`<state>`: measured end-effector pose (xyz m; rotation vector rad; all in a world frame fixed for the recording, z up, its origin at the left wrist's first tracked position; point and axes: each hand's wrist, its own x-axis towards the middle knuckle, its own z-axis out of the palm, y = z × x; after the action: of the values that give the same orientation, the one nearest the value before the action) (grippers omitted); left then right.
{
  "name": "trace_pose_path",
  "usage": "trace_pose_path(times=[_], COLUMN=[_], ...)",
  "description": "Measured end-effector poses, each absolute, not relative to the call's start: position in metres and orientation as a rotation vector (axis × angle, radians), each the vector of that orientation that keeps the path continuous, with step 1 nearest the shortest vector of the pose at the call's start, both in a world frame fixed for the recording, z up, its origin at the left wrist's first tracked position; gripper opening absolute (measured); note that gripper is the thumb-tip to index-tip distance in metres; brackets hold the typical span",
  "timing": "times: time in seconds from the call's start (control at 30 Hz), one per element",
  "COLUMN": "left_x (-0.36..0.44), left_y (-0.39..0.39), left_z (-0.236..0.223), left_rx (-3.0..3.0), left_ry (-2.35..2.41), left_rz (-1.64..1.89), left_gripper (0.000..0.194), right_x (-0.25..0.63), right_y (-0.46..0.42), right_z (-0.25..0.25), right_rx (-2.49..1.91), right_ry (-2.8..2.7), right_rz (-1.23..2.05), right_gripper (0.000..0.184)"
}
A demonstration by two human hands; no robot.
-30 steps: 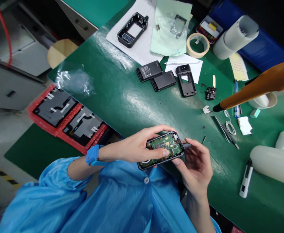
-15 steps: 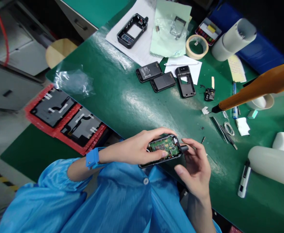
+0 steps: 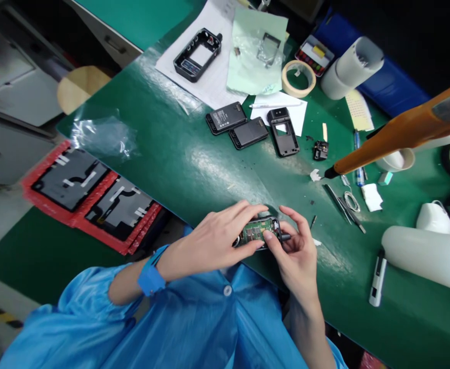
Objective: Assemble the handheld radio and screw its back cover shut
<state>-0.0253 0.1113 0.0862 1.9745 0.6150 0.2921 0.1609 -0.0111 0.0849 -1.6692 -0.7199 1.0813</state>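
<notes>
An opened black handheld radio (image 3: 253,231), its green circuit board facing up and a stubby antenna at its right end, is held over the table's near edge. My left hand (image 3: 222,237) arches over its left part, fingers on the far side and thumb along the near side. From the right, my right hand (image 3: 299,251) grips the antenna end, its thumb pressed on the board and its index finger raised. Farther off lie two black battery packs (image 3: 227,118) and an empty black back shell (image 3: 284,134). Another black radio housing (image 3: 197,55) rests on white paper.
An orange screwdriver-like tool (image 3: 386,138) slants in from the right. Tweezers (image 3: 344,209), a utility knife (image 3: 377,279) and a white cylinder (image 3: 425,256) lie at right. Masking tape (image 3: 299,78) sits behind. Red-wrapped panels (image 3: 71,179) are below the table's left edge.
My right hand has closed in from the right, and its thumb now presses on the circuit board. My left hand has shifted on the radio, with its thumb off the board. The view has shifted slightly.
</notes>
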Motion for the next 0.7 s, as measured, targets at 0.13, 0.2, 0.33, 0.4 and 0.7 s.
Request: trace_pose_path(times=[0.13, 0.2, 0.33, 0.4, 0.7], left_x=[-0.030, -0.030, -0.026, -0.024, -0.017], left_y=[0.093, 0.089, 0.095, 0.102, 0.111], left_z=[0.073, 0.064, 0.051, 0.048, 0.045], left_rx=[2.336, 2.442, 2.579, 2.603, 2.636], left_ry=[0.473, 0.424, 0.351, 0.280, 0.262], left_rz=[0.640, 0.708, 0.846, 0.897, 0.938], left_gripper=[0.040, 0.037, 0.029, 0.027, 0.022], right_x=[0.161, 0.161, 0.161, 0.162, 0.222], right_y=[-0.008, -0.007, -0.005, -0.005, 0.008], right_z=[0.085, 0.085, 0.081, 0.079, 0.116], right_rx=[-1.639, -1.627, -1.633, -1.656, -1.845], right_ry=[-0.671, -0.664, -0.673, -0.686, -1.184], right_rz=[1.102, 1.105, 1.069, 1.049, 0.552], right_gripper=[0.063, 0.062, 0.060, 0.060, 0.033])
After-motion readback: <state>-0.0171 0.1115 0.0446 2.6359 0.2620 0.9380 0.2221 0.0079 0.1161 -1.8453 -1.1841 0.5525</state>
